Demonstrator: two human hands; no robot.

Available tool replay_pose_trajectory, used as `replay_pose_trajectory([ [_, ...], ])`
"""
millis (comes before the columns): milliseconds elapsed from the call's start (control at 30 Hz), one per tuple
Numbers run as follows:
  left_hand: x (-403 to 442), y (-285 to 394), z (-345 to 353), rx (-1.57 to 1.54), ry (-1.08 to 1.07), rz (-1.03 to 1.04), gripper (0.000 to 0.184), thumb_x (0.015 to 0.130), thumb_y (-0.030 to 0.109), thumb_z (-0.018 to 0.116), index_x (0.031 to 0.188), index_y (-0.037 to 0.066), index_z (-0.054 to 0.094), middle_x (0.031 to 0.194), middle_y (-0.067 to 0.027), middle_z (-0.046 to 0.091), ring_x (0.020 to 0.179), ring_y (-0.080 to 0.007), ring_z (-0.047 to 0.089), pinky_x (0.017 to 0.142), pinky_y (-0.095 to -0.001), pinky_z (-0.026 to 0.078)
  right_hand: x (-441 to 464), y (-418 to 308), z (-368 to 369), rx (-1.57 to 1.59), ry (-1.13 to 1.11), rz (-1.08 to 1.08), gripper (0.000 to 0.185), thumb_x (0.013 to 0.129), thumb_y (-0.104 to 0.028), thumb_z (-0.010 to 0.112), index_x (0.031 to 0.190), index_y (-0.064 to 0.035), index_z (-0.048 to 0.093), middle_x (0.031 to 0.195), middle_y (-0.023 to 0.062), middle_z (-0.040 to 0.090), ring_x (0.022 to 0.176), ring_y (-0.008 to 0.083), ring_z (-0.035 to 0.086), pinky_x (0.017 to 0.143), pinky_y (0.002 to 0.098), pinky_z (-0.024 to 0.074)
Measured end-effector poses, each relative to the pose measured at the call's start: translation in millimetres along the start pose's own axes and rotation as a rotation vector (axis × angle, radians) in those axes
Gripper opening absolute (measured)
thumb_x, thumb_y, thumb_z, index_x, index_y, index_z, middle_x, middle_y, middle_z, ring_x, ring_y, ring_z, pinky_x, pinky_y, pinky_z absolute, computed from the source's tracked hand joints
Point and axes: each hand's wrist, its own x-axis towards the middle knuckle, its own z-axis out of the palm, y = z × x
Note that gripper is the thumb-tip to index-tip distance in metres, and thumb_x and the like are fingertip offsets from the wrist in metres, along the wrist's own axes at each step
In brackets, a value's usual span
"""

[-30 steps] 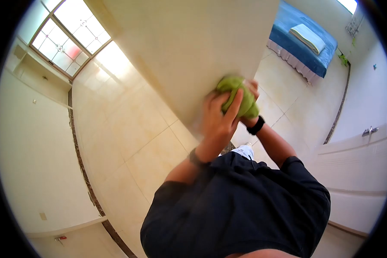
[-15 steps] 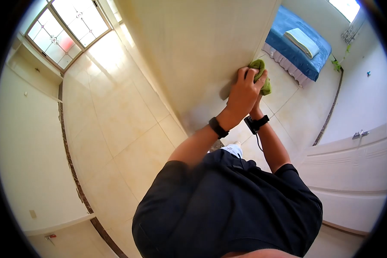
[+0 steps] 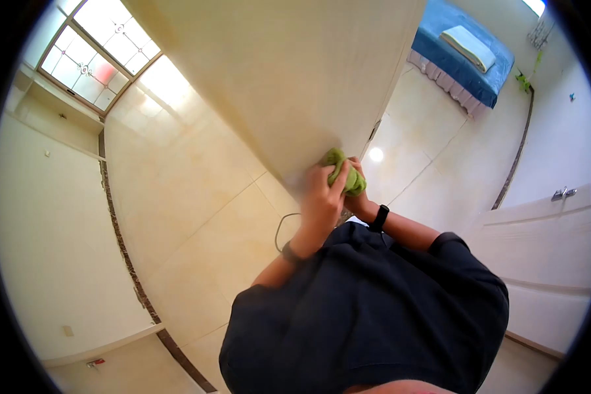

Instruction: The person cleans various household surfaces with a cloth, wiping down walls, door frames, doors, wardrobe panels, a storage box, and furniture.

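Note:
A crumpled green cloth is bunched between my two hands, beside the cream wall and near its right edge. My left hand is closed on the cloth from the left, its fingers bent over the top; motion blurs it slightly. From the right, my right hand grips the same cloth, partly hidden behind it. Whether the cloth presses on the wall surface, I cannot tell for sure. Each wrist wears a black band.
A small metal plate sits on the wall's edge. Beyond it stands a bed with a blue cover and a folded white blanket. A white door with a handle is at right. Tiled floor and glazed doors lie left.
Both hands and the green cloth have moved down and left, closer to my body. My elbows are bent more. The view has shifted slightly, and the metal plate on the edge now shows.

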Motion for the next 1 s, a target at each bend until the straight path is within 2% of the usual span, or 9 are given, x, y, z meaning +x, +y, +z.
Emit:
replay_pose_trajectory([
  [167,-15,8,-50,0.067,0.177,-0.101,0.067,0.060,-0.001,0.077,0.125,0.012,0.065,0.108,-0.0087,0.054,0.102,-0.0320,0.052,0.084,-0.0424,0.048,28,-49,10,0.094,-0.287,-0.037,0.034,0.084,-0.018,0.068,0.115,-0.0065,0.062,0.117,0.0096,0.063,0.100,0.0317,0.056,0.089,0.0391,0.0442],
  [200,-17,9,-51,0.064,0.196,-0.128,0.063,0.061,-0.001,0.078,0.122,0.011,0.067,0.107,-0.0095,0.054,0.102,-0.0319,0.052,0.086,-0.0434,0.047,29,-53,15,0.049,-0.129,-0.122,0.036,0.082,-0.018,0.068,0.116,-0.0076,0.063,0.113,0.0085,0.064,0.098,0.0319,0.057,0.088,0.0412,0.0445],
  [433,9,7,-14,-0.011,0.209,0.001,0.058,0.064,0.001,0.079,0.120,0.010,0.069,0.107,-0.0094,0.053,0.102,-0.0310,0.051,0.090,-0.0450,0.046,29,-3,0,-0.135,-0.070,-0.193,0.036,0.079,-0.021,0.069,0.113,-0.0091,0.064,0.112,0.0088,0.065,0.096,0.0313,0.057,0.083,0.0411,0.0466],
  [533,8,6,19,-0.044,0.077,-0.034,0.061,0.066,0.003,0.079,0.124,0.013,0.066,0.107,-0.0084,0.052,0.101,-0.0323,0.051,0.089,-0.0439,0.048,21,23,-15,-0.240,-0.085,-0.087,0.031,0.079,-0.020,0.068,0.108,-0.0098,0.064,0.107,0.0079,0.065,0.093,0.0290,0.055,0.080,0.0399,0.0470],
  [600,2,-1,43,-0.043,-0.017,-0.050,0.063,0.068,0.005,0.077,0.129,0.013,0.062,0.108,-0.0095,0.053,0.104,-0.0330,0.052,0.088,-0.0413,0.049,-12,70,-5,0.343,-0.042,0.366,0.031,0.080,-0.018,0.067,0.110,-0.0106,0.064,0.105,0.0074,0.064,0.093,0.0286,0.055,0.079,0.0390,0.0468],
  [667,-6,-5,63,-0.024,-0.113,-0.094,0.062,0.070,0.007,0.077,0.130,0.013,0.061,0.110,-0.0106,0.053,0.105,-0.0332,0.052,0.088,-0.0410,0.049,-21,79,-16,0.369,-0.044,0.384,0.032,0.081,-0.016,0.068,0.112,-0.0100,0.061,0.104,0.0087,0.061,0.094,0.0287,0.055,0.080,0.0382,0.0472],
  [733,-13,-9,81,-0.040,-0.203,-0.131,0.064,0.071,0.008,0.077,0.132,0.011,0.058,0.112,-0.0121,0.054,0.108,-0.0337,0.053,0.089,-0.0414,0.049,-17,60,-39,-0.199,-0.141,0.025,0.035,0.083,-0.015,0.069,0.114,-0.0078,0.056,0.107,0.0117,0.056,0.096,0.0294,0.055,0.081,0.0374,0.0481],
  [967,-23,-21,129,-0.441,-0.556,-0.280,0.065,0.077,0.010,0.076,0.137,0.005,0.051,0.116,-0.0187,0.054,0.110,-0.0365,0.054,0.093,-0.0426,0.047,-62,82,-97,-0.274,-0.317,0.486,0.040,0.078,-0.008,0.068,0.116,-0.0100,0.056,0.105,0.0113,0.057,0.100,0.0320,0.057,0.084,0.0404,0.0489],
  [1000,-16,-15,130,-0.506,-0.623,-0.300,0.065,0.078,0.011,0.076,0.137,0.004,0.050,0.116,-0.0193,0.054,0.110,-0.0368,0.054,0.093,-0.0423,0.046,-65,82,-111,-0.329,-0.319,0.392,0.044,0.077,-0.007,0.068,0.119,-0.0123,0.056,0.105,0.0106,0.058,0.101,0.0317,0.058,0.083,0.0402,0.0504],
])
